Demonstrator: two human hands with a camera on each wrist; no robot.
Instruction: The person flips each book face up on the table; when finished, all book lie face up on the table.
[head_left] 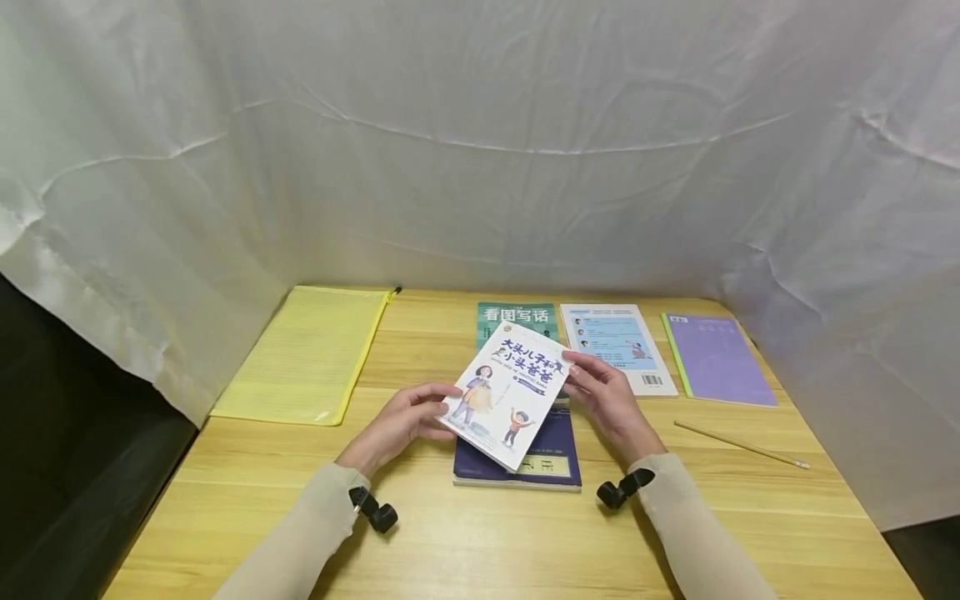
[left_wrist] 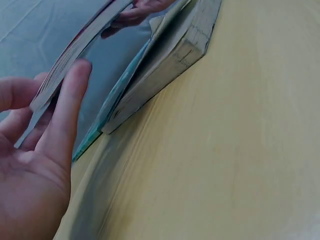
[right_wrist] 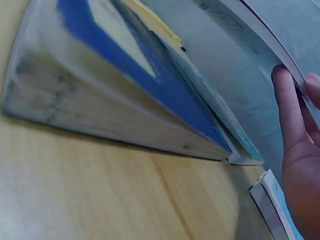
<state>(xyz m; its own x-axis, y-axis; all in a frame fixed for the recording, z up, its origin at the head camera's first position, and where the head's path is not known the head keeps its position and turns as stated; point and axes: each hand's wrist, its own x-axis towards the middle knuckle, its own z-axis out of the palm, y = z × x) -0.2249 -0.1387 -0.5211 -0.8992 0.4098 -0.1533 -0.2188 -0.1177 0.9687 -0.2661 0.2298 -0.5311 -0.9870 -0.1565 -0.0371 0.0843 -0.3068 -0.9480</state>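
Observation:
Both hands hold a white picture book (head_left: 506, 396) tilted in the air, its cover facing up with purple lettering and two cartoon figures. The left hand (head_left: 405, 419) pinches its left edge, and the right hand (head_left: 606, 400) grips the upper right edge. In the left wrist view the left thumb and fingers (left_wrist: 75, 95) sit on either side of the page block. Below the raised book lies a thick dark blue book (head_left: 517, 467), partly covered in the head view. Behind it is a green book (head_left: 517, 314), also partly hidden by the white one.
A white and light-blue book (head_left: 618, 346) and a purple notebook (head_left: 716, 358) lie at the back right. A pencil (head_left: 738, 443) rests in front of them. At the left is a yellow zip pouch (head_left: 303, 354). White cloth walls (head_left: 495, 167) stand around the wooden table (head_left: 465, 550).

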